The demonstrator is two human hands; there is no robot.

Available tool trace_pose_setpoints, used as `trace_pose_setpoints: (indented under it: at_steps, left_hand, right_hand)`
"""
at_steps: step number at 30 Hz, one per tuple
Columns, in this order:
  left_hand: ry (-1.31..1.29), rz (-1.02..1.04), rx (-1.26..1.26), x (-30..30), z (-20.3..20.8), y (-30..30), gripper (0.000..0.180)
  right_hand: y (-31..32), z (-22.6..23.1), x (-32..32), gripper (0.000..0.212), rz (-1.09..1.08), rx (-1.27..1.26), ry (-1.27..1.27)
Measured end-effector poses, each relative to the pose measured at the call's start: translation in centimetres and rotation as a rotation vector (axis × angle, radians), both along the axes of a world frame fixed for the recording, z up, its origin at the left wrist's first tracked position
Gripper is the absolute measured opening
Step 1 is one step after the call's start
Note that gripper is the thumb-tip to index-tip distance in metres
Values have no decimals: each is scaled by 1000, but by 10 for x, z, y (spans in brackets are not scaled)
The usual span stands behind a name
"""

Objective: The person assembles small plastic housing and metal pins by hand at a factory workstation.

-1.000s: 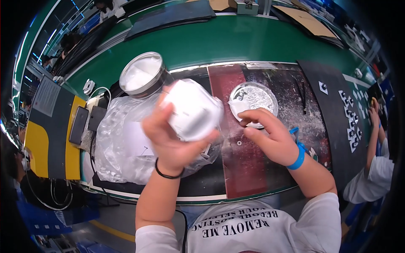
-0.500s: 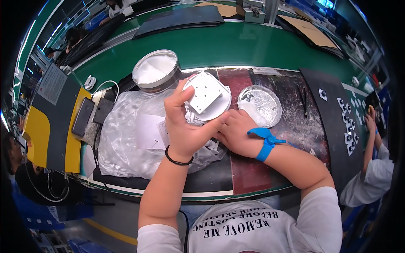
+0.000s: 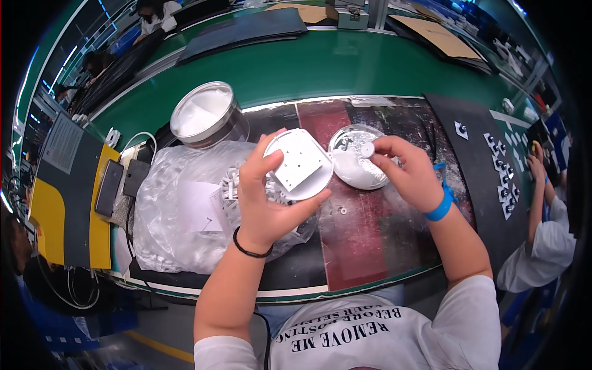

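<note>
My left hand [image 3: 262,200] is closed round a white round housing with a square white plate [image 3: 300,165] on its face, dotted with small holes. It is held up, tilted, above the work mat. To the right, my right hand [image 3: 410,176] pinches a small white round disc [image 3: 367,150] between thumb and fingertips. That disc is over a shallow round metal dish [image 3: 357,180] smeared with white, shiny matter; I cannot tell whether they touch. Behind the left hand, several small white plastic parts [image 3: 230,185] lie on a clear plastic bag [image 3: 160,206].
A round tin [image 3: 225,132] with white material stands at the back left. A yellow and grey board [image 3: 74,197] and a dark phone-like block [image 3: 110,187] are at the left. On the right, a black mat [image 3: 459,145] bears several small parts, near a co-worker's arm [image 3: 535,203].
My right hand has moved from beside the left hand rightward to the dish, and now shows a small white disc in its fingers. The left hand still holds the housing.
</note>
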State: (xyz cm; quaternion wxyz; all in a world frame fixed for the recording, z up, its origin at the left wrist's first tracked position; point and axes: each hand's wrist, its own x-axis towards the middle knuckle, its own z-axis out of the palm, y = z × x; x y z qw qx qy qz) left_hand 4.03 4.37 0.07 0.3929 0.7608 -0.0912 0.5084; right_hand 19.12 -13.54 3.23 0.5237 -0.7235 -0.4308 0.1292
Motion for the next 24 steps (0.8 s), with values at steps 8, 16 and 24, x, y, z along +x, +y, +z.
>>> trace_pose_setpoints:
  at_steps: [8,16,24]
  left_hand:
    - [128,-58,87,1,-2,-12,81]
    - [211,-123,82,1,-4,-17,86]
    - [212,-127,54,1,-4,-17,87]
  right_hand:
    - [-20,-30,34,11,-33,-109,-685]
    - [-17,-44,40,11,-12,-203,-730]
    - [-15,-45,39,13,19,-207,-759]
